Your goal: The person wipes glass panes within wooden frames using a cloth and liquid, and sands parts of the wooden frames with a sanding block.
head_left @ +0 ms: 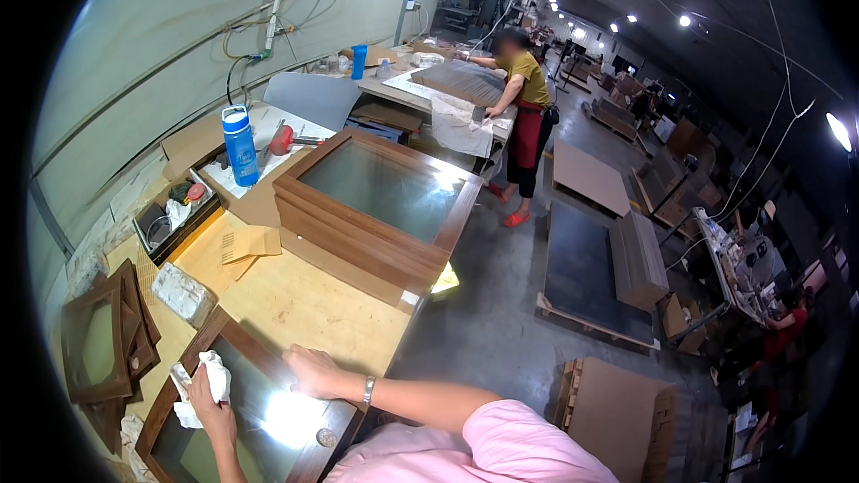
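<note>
In front of me lies a wooden-framed door with a glass pane (246, 362), a bright reflection shining off the glass. My left hand (211, 407) is closed round a crumpled white cloth (215, 377) above the left part of the pane. My right hand (313, 372) rests by the frame's far right side, its fingers curled. What they hold, if anything, is hidden. A round recess (327, 437) shows in the frame near my body. Beyond the door, a stack of similar glass-paned wooden doors (358, 255) sits on the yellowish worktable (331, 304).
Smaller wooden frames (98, 340) lie at the left, near a wrapped white block (182, 293). A tool tray (174, 215), a blue bottle (240, 148) and a red-headed mallet (283, 139) stand farther back. Another person (526, 94) works at a far table. Boards (591, 273) occupy the floor at right.
</note>
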The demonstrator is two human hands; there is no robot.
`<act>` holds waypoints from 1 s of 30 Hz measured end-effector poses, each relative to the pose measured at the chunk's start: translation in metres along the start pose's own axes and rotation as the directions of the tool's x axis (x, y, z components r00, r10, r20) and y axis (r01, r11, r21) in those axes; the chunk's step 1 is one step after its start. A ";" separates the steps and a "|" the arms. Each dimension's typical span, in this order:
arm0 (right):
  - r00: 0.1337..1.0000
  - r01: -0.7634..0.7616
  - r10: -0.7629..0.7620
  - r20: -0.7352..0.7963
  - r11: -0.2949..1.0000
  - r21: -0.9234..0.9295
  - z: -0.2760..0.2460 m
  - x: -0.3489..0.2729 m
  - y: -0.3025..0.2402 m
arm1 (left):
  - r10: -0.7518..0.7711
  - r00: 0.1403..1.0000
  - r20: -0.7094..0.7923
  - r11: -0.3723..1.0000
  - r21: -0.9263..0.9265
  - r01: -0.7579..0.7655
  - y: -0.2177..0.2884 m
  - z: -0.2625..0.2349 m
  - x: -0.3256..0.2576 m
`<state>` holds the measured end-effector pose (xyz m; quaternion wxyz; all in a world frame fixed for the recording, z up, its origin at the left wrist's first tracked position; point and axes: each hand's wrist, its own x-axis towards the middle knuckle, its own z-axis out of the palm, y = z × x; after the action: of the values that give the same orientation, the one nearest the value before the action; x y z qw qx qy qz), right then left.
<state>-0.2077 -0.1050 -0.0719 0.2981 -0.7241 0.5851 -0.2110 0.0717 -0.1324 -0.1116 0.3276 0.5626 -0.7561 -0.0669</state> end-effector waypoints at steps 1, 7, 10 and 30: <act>1.000 0.016 -0.015 -0.026 1.000 0.010 -0.002 -0.005 -0.006 | -0.011 1.000 0.004 1.000 0.006 0.011 0.003 -0.003 0.000; 1.000 0.011 -0.011 -0.016 1.000 -0.008 -0.007 0.002 -0.010 | -0.007 1.000 -0.003 1.000 -0.001 0.007 0.000 -0.004 0.000; 0.999 0.033 -0.033 0.012 0.999 -0.038 -0.006 0.009 -0.005 | -0.003 1.000 -0.008 1.000 -0.013 0.003 0.001 -0.003 0.001; 0.974 0.225 -0.210 0.090 0.949 -0.220 -0.010 0.027 -0.010 | 0.016 1.000 -0.013 1.000 -0.016 -0.016 -0.008 -0.004 0.003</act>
<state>-0.2007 -0.1312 -0.0586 0.2066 -0.8201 0.5121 -0.1497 0.0799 -0.1365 -0.1109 0.3375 0.5544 -0.7579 -0.0666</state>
